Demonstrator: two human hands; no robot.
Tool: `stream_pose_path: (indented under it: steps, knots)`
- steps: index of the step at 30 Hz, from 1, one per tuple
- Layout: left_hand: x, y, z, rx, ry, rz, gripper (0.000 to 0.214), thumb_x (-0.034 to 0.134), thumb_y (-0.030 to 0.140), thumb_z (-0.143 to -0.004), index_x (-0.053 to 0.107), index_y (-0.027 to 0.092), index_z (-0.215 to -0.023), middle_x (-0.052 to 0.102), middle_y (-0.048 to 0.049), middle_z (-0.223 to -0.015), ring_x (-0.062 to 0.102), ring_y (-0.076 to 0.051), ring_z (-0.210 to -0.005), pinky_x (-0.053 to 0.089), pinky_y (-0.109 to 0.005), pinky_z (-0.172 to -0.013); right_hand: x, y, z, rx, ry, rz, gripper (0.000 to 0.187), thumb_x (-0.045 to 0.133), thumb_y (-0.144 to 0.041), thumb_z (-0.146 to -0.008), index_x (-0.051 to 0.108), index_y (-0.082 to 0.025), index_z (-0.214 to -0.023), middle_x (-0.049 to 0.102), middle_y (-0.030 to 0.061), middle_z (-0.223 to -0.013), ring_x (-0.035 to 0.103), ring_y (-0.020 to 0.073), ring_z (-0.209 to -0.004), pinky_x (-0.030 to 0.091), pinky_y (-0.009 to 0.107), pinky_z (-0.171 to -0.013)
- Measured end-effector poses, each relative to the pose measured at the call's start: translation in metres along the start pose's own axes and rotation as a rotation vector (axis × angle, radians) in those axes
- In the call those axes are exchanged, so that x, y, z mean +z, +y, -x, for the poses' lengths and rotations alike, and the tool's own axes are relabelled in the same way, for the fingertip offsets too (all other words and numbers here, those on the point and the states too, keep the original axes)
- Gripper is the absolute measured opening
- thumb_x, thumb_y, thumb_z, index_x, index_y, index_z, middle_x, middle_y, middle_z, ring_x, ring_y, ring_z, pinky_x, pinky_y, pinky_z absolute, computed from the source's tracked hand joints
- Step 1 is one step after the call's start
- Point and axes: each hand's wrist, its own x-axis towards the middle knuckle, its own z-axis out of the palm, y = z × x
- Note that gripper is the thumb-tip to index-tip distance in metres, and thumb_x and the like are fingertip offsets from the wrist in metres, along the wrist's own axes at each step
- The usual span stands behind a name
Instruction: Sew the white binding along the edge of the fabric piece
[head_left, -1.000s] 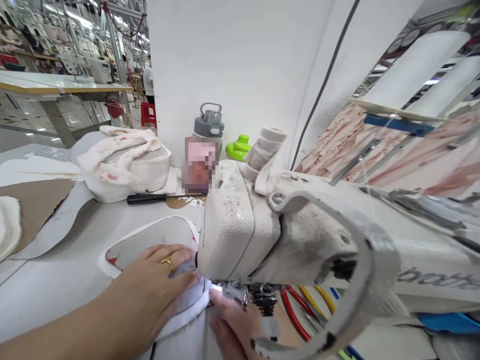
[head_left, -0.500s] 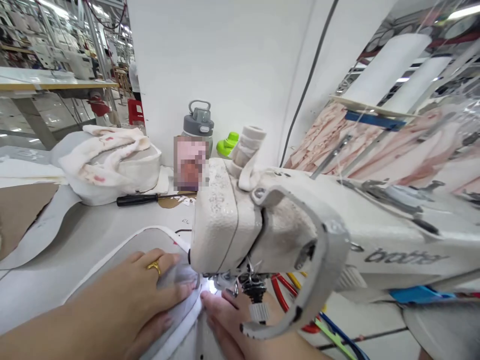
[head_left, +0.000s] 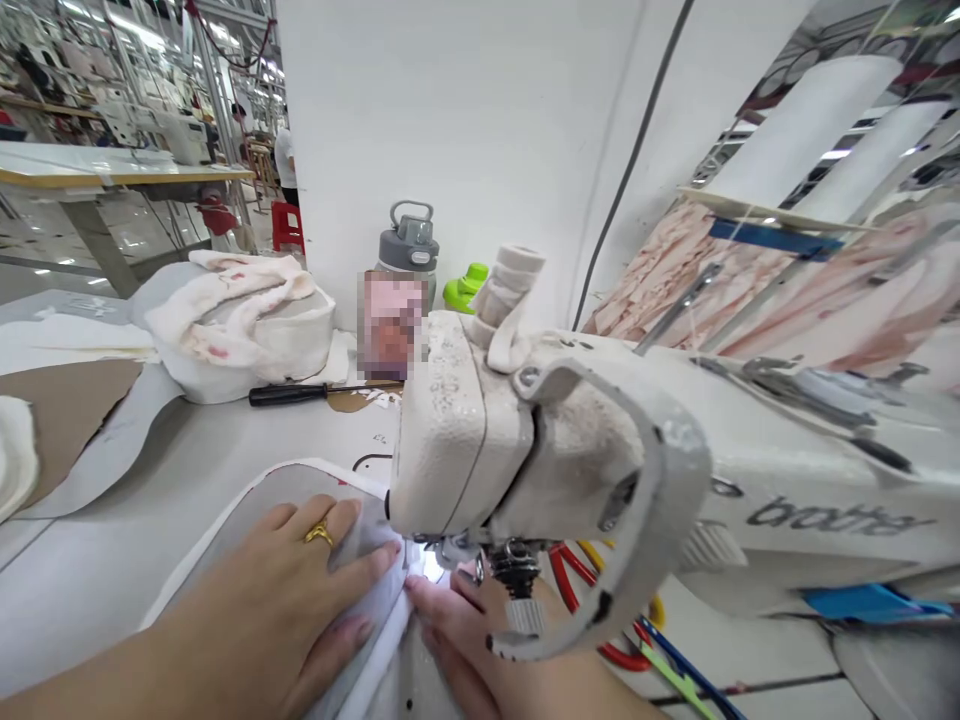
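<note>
Left hand and right hand held close, lower frame.
Left laid palm down, thumb parted, forearm extended from lower left; right partly hidden, fingers angled toward upper left.

Is a pale bench with flat top. Carries at right the machine, with red handles lying below its arm. Carries also, before the machine, a grey panel with white edge; farther back, a black-handled screwdriver just beside a cloth bundle; at left, a curled sheet.
</note>
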Motion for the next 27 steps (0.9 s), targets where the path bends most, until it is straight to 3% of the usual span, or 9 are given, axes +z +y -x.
stream_pose_path:
  steps: [3,5,8,11,13,15,19,23,27]
  knots:
    - [0.014,0.007,0.003,0.016,0.047,-0.087,0.043,0.051,0.039,-0.09,0.058,0.027,-0.131,0.065,-0.0131,-0.122,0.061,-0.034,-0.102,0.045,-0.05,-0.082,-0.002,-0.001,0.0,-0.01,0.015,-0.016,0.03,0.041,-0.026,-0.099,0.07,-0.023,-0.107,0.069,0.005,-0.074,0.06,0.0158,-0.054,0.04,0.024,-0.049]
    - [0.022,0.014,0.002,-0.054,0.121,-0.058,0.044,0.049,0.037,-0.089,0.059,0.024,-0.13,0.066,-0.0126,-0.122,0.06,-0.034,-0.104,0.043,-0.051,-0.086,-0.003,-0.002,0.001,-0.015,0.051,-0.027,0.035,0.037,-0.027,-0.1,0.07,-0.022,-0.107,0.069,0.0064,-0.075,0.06,0.0166,-0.053,0.041,0.025,-0.049]
    - [0.028,0.022,-0.002,-0.102,0.105,-0.009,0.044,0.048,0.035,-0.089,0.06,0.021,-0.13,0.067,-0.0126,-0.118,0.061,-0.032,-0.099,0.045,-0.048,-0.083,0.0,-0.003,0.004,0.001,0.089,-0.022,0.029,0.043,-0.024,-0.098,0.072,-0.024,-0.102,0.071,0.0055,-0.077,0.061,0.0148,-0.055,0.039,0.022,-0.048]
    - [0.022,0.021,-0.001,-0.124,0.094,0.036,0.048,0.046,0.035,-0.088,0.058,0.022,-0.132,0.065,-0.014,-0.122,0.06,-0.034,-0.104,0.047,-0.052,-0.085,0.002,-0.002,0.004,-0.053,0.1,-0.031,0.026,0.046,-0.025,-0.095,0.071,-0.025,-0.103,0.07,0.0041,-0.074,0.06,0.0154,-0.053,0.035,0.024,-0.045]
    - [0.013,0.016,0.002,-0.071,0.019,0.082,0.049,0.049,0.037,-0.087,0.055,0.026,-0.134,0.063,-0.0119,-0.129,0.059,-0.033,-0.11,0.048,-0.051,-0.091,0.001,-0.001,0.002,-0.065,0.086,-0.057,0.027,0.044,-0.025,-0.095,0.07,-0.023,-0.1,0.066,0.0026,-0.066,0.056,0.0156,-0.049,0.034,0.025,-0.045]
    - [0.003,0.011,0.006,-0.005,-0.073,0.094,0.048,0.056,0.038,-0.083,0.056,0.034,-0.132,0.061,-0.0081,-0.135,0.058,-0.03,-0.119,0.049,-0.046,-0.098,0.0,-0.002,-0.001,-0.01,0.011,-0.093,0.024,0.046,-0.024,-0.095,0.07,-0.023,-0.092,0.063,0.0007,-0.062,0.055,0.0143,-0.048,0.034,0.024,-0.046]
    - [-0.007,0.005,0.007,0.088,-0.062,-0.007,0.049,0.062,0.04,-0.081,0.058,0.036,-0.13,0.062,-0.0103,-0.136,0.06,-0.033,-0.121,0.054,-0.045,-0.093,0.004,-0.004,0.003,0.115,-0.094,-0.044,0.023,0.049,-0.03,-0.096,0.072,-0.024,-0.094,0.063,0.0004,-0.061,0.056,0.0147,-0.049,0.04,0.023,-0.05]
    - [-0.008,0.003,0.001,0.15,-0.106,-0.071,0.051,0.06,0.046,-0.085,0.059,0.028,-0.133,0.063,-0.0167,-0.133,0.064,-0.038,-0.114,0.057,-0.05,-0.086,0.011,-0.004,0.014,0.051,-0.018,-0.007,0.024,0.05,-0.032,-0.096,0.074,-0.028,-0.097,0.066,0.0013,-0.066,0.059,0.0156,-0.052,0.041,0.023,-0.048]
    - [-0.004,0.0,0.001,0.144,-0.157,-0.047,0.052,0.055,0.045,-0.09,0.052,0.028,-0.138,0.057,-0.0181,-0.139,0.061,-0.04,-0.118,0.054,-0.057,-0.09,0.009,-0.001,0.015,-0.007,0.089,-0.009,0.022,0.05,-0.027,-0.095,0.072,-0.03,-0.097,0.068,0.0005,-0.069,0.059,0.0143,-0.051,0.04,0.023,-0.048]
